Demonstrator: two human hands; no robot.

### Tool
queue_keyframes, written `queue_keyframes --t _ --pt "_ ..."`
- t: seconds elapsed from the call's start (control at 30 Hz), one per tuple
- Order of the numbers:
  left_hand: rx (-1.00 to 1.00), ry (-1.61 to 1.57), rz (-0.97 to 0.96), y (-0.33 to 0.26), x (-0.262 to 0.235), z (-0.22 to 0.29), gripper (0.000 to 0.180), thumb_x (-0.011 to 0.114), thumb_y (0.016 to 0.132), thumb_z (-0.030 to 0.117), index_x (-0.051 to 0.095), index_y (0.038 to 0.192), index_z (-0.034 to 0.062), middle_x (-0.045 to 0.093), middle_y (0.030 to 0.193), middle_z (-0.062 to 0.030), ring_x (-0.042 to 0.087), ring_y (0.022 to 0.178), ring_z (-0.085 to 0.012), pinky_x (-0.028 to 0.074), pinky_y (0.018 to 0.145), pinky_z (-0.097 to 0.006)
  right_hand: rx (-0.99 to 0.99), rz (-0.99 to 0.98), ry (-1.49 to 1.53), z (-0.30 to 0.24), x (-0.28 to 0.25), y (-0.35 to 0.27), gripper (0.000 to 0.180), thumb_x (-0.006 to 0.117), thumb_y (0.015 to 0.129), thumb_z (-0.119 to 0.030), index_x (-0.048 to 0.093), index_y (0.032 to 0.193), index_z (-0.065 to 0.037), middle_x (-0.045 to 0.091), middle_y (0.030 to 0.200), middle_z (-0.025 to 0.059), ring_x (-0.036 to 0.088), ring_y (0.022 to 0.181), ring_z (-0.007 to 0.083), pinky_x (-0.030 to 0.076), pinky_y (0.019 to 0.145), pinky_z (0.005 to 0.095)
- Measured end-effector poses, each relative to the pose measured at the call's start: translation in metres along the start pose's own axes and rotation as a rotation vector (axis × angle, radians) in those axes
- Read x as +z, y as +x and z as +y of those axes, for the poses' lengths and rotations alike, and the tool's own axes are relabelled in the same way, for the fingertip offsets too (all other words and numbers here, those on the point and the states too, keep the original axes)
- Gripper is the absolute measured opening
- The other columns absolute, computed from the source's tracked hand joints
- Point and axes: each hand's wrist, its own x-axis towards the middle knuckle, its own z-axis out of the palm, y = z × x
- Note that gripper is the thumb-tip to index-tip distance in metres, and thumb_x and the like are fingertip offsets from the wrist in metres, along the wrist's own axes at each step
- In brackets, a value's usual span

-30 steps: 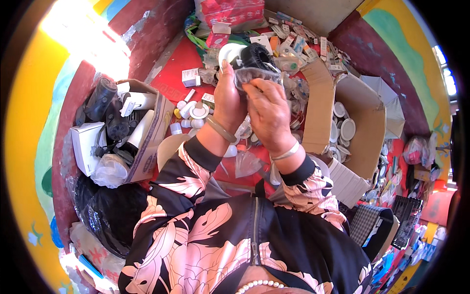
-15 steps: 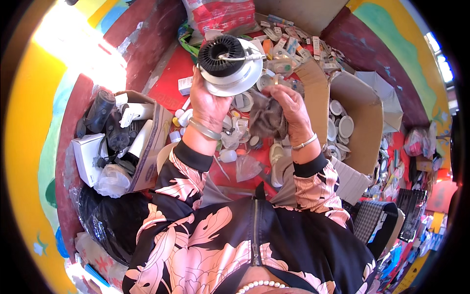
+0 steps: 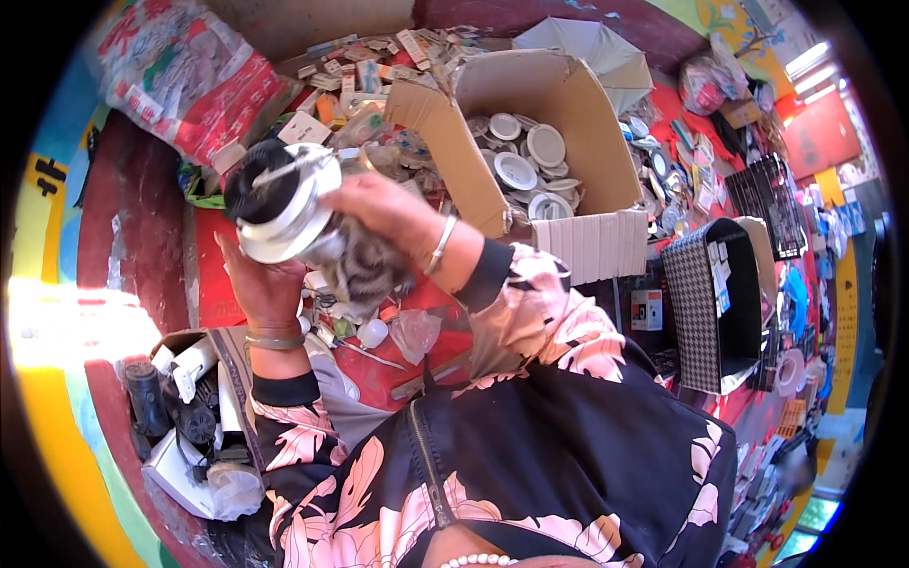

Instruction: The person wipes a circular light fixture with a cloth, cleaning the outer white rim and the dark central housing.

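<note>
Evidently short and round, the lamp fixture (image 3: 286, 216) had a black finned body at one end and stepped white rings at the other, with a pale lead crossing the fins. It was held in the air at the left of the view, above a red ground sheet (image 3: 216, 275). Its axis slanted, the finned end facing up and left, the broad white rim down and right.

Beneath it, the person's left hand (image 3: 262, 292) gripped the lower side; the fingertips were hidden behind the lamp. The right hand (image 3: 381, 210) came to the white rim with its fingers curled round a grey-brown cloth (image 3: 365, 270), which hung below, blurred. Whether those fingers also touched the rim could not be told.

Past the right hand, an open cardboard box (image 3: 595, 104) held a pile of round white discs, several with raised rims. At lower left, a second carton (image 3: 237, 379) was packed with black cylindrical parts, white pieces, a white box and a clouded plastic bag. A checked box (image 3: 686, 312) on the right had pale papers along its side, and a red-and-clear plastic sack (image 3: 194, 80) bulged at upper left.
</note>
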Motion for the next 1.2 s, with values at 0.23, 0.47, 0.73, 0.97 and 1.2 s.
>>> queue_keyframes --t 0.23,0.47,0.73,0.97,1.2 --pt "-0.116 0.174 0.024 0.004 -0.002 -0.001 0.061 0.042 0.094 0.048 0.043 0.13 -0.0007 0.059 0.114 -0.0233 0.054 0.113 -0.0324 0.041 0.1 -0.043 -0.175 0.344 -0.467 -0.049 -0.17 -0.031 0.036 0.064 0.082 -0.03 0.067 0.09 0.005 0.064 0.084 0.0038 0.056 0.071 0.0103 0.047 0.069 0.0265" --pt "-0.197 0.238 0.068 0.015 -0.016 -0.022 0.05 0.047 0.094 0.034 0.044 0.127 -0.0033 0.059 0.115 -0.0223 0.056 0.111 -0.031 0.043 0.099 -0.041 0.168 0.474 -1.161 -0.043 -0.344 -0.064 0.032 0.058 0.084 -0.029 0.064 0.084 0.003 0.061 0.069 0.0168 0.059 0.066 0.0253 0.047 0.065 0.0361" --pt "-0.227 0.371 0.25 0.031 -0.033 -0.04 0.043 0.047 0.094 0.029 0.046 0.124 -0.0029 0.06 0.112 -0.0203 0.057 0.109 -0.029 0.044 0.096 -0.039 0.492 0.476 -1.642 0.089 -0.447 -0.036 0.031 0.053 0.08 -0.029 0.068 0.085 -0.003 0.065 0.093 0.0221 0.063 0.088 0.0373 0.049 0.08 0.0452" --pt "-0.261 0.437 0.369 0.039 -0.039 -0.053 0.04 0.048 0.095 0.03 0.049 0.121 -0.0004 0.062 0.108 -0.0184 0.059 0.103 -0.0268 0.047 0.092 -0.037 0.414 0.306 -1.77 0.111 -0.391 0.044 0.023 0.053 0.082 -0.019 0.071 0.087 -0.006 0.067 0.093 0.0166 0.064 0.092 0.0318 0.05 0.077 0.0403" --pt "-0.258 0.421 0.414 0.038 -0.039 -0.051 0.039 0.045 0.096 0.026 0.048 0.123 -0.0024 0.062 0.108 -0.0192 0.06 0.102 -0.0279 0.047 0.094 -0.039 0.178 -0.007 -2.134 0.186 -0.381 0.11 0.017 0.057 0.079 -0.015 0.073 0.086 -0.012 0.07 0.089 0.0076 0.068 0.086 0.0255 0.052 0.068 0.0376"
